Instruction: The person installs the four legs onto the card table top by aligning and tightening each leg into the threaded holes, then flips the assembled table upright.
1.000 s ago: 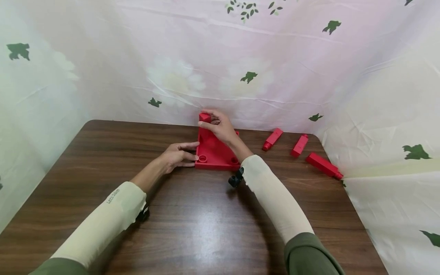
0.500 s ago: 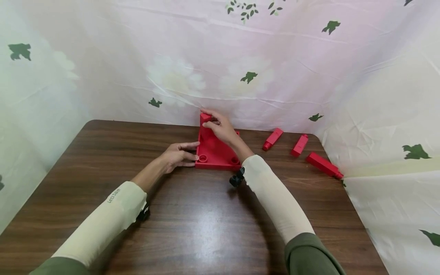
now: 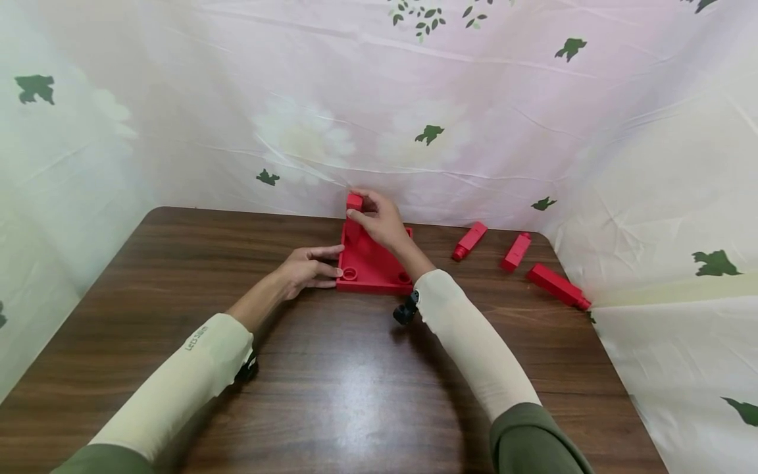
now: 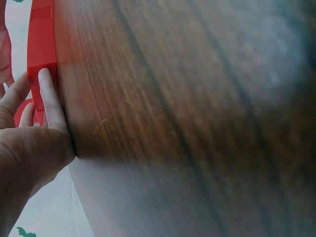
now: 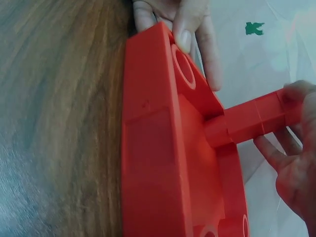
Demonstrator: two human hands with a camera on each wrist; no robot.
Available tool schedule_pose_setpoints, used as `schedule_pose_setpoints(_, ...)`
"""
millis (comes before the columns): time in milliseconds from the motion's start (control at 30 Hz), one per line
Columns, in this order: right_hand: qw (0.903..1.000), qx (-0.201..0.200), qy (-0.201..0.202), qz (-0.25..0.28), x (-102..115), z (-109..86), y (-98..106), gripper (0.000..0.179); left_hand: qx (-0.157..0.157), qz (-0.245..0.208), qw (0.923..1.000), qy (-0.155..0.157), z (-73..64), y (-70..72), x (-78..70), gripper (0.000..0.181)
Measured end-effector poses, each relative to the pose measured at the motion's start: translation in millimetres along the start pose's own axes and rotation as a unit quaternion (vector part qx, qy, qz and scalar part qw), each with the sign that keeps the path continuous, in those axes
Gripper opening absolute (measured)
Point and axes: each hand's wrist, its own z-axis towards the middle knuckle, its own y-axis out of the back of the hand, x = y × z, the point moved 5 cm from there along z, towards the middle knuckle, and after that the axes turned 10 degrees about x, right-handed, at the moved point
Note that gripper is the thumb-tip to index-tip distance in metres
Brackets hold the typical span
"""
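A red tray-like base (image 3: pixel 376 288) with raised rims and round corner sockets lies face up toward the back of the table. Upright at its far left corner is a red block-shaped leg (image 3: pixel 354 202), its round end at the socket in the right wrist view. My right hand (image 3: pixel 381 220) grips this leg near its top between thumb and fingers. Along the base's left side, my left hand (image 3: pixel 302 270) rests with fingers stretched out. Its thumb touches the rim beside the near left socket (image 5: pixel 183 66). The far right corner is partly hidden behind my right hand.
Three more red legs lie on the right of the brown wooden table (image 3: pixel 284 395): one leg (image 3: pixel 470 241) nearest the base, another leg (image 3: pixel 516 251) beyond it, and a third leg (image 3: pixel 558 286) by the right edge. A patterned cloth (image 3: pixel 355 99) hangs behind and at both sides.
The leg in my right hand has turned slightly about its upright axis, and my right thumb and fingers have shifted on it. My left hand and the base stay nearly in place.
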Motion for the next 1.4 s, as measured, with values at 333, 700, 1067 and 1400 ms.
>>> schedule_pose_setpoints(333, 0.9985, -0.037, 0.000, -0.041, 5.6, -2.4, -3.3, 0.045, -0.004, 0.008, 1.0000, 0.002, -2.0, 0.2, -3.0, 0.073)
schedule_pose_setpoints(700, 0.9982, -0.023, -0.044, -0.033, 3.7, -18.5, 6.2, 0.062, 0.001, 0.007, 1.0000, 0.001, -5.7, 1.3, 0.9, 0.073)
schedule_pose_setpoints(1067, 0.9893, -0.035, -0.095, -0.105, -7.2, -52.4, 35.6, 0.072, 0.000, 0.002, 1.0000, -0.008, -6.1, 0.5, 1.2, 0.074)
schedule_pose_setpoints(1400, 0.9891, -0.032, -0.094, -0.108, -18.8, -74.6, 45.7, 0.069, -0.002, 0.003, 0.9999, -0.016, -4.9, -2.0, 0.0, 0.075)
